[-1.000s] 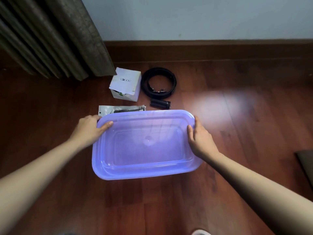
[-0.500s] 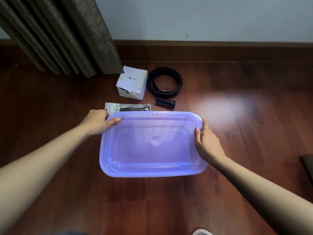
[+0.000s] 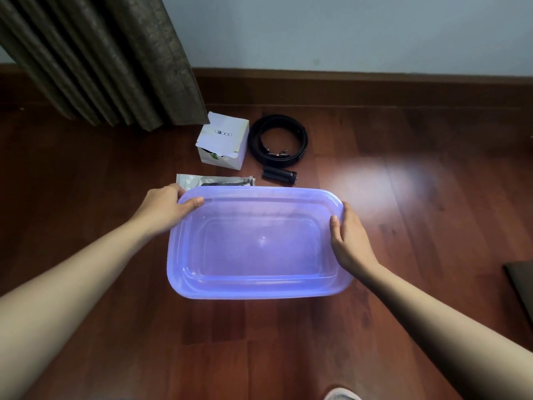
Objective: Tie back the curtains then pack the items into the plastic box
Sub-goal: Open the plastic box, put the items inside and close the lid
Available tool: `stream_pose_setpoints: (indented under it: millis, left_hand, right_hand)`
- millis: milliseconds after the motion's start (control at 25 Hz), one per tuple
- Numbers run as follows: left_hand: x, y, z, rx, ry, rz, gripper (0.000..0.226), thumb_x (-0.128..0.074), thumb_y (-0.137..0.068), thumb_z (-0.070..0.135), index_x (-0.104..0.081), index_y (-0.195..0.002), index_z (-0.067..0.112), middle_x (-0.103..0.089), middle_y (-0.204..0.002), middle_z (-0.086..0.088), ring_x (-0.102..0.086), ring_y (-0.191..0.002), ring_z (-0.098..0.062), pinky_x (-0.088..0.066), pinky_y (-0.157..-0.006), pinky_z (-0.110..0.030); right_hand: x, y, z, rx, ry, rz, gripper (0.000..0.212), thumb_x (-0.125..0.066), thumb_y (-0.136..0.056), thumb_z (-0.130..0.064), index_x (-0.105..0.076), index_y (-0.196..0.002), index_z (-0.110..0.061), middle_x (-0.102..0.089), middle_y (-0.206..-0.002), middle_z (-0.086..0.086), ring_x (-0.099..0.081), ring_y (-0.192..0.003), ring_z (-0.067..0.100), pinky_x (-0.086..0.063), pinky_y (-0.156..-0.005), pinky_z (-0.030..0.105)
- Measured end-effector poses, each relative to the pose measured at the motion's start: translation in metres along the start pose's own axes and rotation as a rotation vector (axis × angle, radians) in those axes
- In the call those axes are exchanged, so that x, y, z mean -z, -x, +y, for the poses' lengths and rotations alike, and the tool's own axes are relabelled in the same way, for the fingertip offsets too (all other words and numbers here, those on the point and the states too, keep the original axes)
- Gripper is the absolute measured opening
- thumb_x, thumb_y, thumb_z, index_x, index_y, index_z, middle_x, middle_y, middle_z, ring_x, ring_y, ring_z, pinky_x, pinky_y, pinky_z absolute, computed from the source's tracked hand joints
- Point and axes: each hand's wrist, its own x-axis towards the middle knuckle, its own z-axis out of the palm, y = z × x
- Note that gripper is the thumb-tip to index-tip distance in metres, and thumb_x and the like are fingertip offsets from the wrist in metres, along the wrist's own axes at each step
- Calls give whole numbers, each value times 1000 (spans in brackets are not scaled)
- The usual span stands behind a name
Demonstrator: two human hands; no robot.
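head view: purple box (image 3: 259,291) at floor (image 3: 288,356) level, resting or lifted can't tell; l hand (image 3: 164,209) grips its far-left corner, thumb on rim, fingers hidden behind; r hand (image 3: 350,241) grips right rim, thumb on top, fingers hidden outside; beyond box: pouch (image 3: 190,180) partly covered by rim, carton (image 3: 223,142), coiled belt (image 3: 278,140), small black item (image 3: 278,176) hard to id; curtain (image 3: 101,59) cut off at top

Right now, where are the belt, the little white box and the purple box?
belt (image 3: 278,120): head view, far arc of the coil.
white box (image 3: 223,137): head view, its top flap.
purple box (image 3: 259,291): head view, its near rim.
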Motion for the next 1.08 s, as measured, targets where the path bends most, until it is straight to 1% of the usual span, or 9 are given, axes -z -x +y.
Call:
stream_pose_setpoints:
  millis: [120,240,320,400,560,640,760,920,1080]
  left_hand:
    - [1,6,5,10,-43,6,45,-55,-88,48,-61,-95,3,-66,-91,-17,-56,-83,-30,-41,-67,-35]
    - [14,14,7,-7,-35,59,46,-55,-89,47,-62,-97,2,-66,-92,-17,-57,-85,-32,-41,-69,-36]
    - [28,22,10,-12,-34,94,45,-55,-88,49,-63,-98,6,-63,-92,-11,-52,-83,-26,-37,-67,-32]
    - [47,31,13,7,-37,74,46,-56,-85,52,-63,-100,10,-61,-93,-7,-49,-82,-21,-36,-69,-30]
    - [71,44,10,-70,-87,10,91,-52,-69,70,-40,-138,13,-47,-141,-8,-47,-126,-25,-37,-101,-33]
    - [77,50,10,-230,-74,89,100,-50,-68,78,-31,-145,16,-34,-151,-4,-32,-138,-20,-25,-111,-31]
    - [92,54,6,-372,-23,99,100,-43,-60,86,-31,-143,31,-42,-144,7,-38,-132,-12,-30,-109,-30]
    - [115,57,-26,-294,194,49,57,-66,-67,61,-53,-121,46,-66,-107,21,-60,-102,1,-45,-89,-23]
    - [133,56,-107,-140,450,199,30,-72,-75,39,-64,-102,49,-65,-100,35,-59,-89,13,-51,-81,-22]
  right_hand:
    - [5,0,-5,25,-48,6,54,-33,-102,-21,-15,-148,0,-21,-156,14,-21,-144,24,-15,-108,19]
    - [16,5,-18,92,-95,88,52,-35,-100,-26,-25,-146,-5,-37,-148,15,-38,-135,28,-28,-108,31]
    - [33,6,-30,128,-115,131,48,-38,-97,-33,-33,-142,-15,-54,-131,10,-59,-111,26,-44,-97,39]
    - [54,5,-44,157,-210,96,43,-44,-93,-36,-40,-134,-21,-62,-103,-3,-65,-75,6,-52,-74,34]
    - [78,-4,-78,120,-636,-128,31,-47,-97,-10,-47,-128,-15,-55,-75,-17,-45,-46,-3,-34,-43,11]
    - [75,-14,-98,169,-656,-203,32,-49,-96,-9,-51,-127,-17,-57,-75,-17,-40,-52,1,-30,-41,13]
    - [58,-25,-135,270,-684,-354,30,-48,-95,-4,-58,-116,-23,-63,-83,-10,-51,-61,8,-41,-48,15]
    - [21,-35,-199,348,-773,-526,31,-44,-95,4,-55,-118,-13,-70,-96,-10,-65,-83,1,-51,-72,18]
    - [-41,-51,-260,542,-141,-276,56,-46,-99,-29,-27,-147,-8,-35,-150,6,-38,-134,16,-26,-114,33]
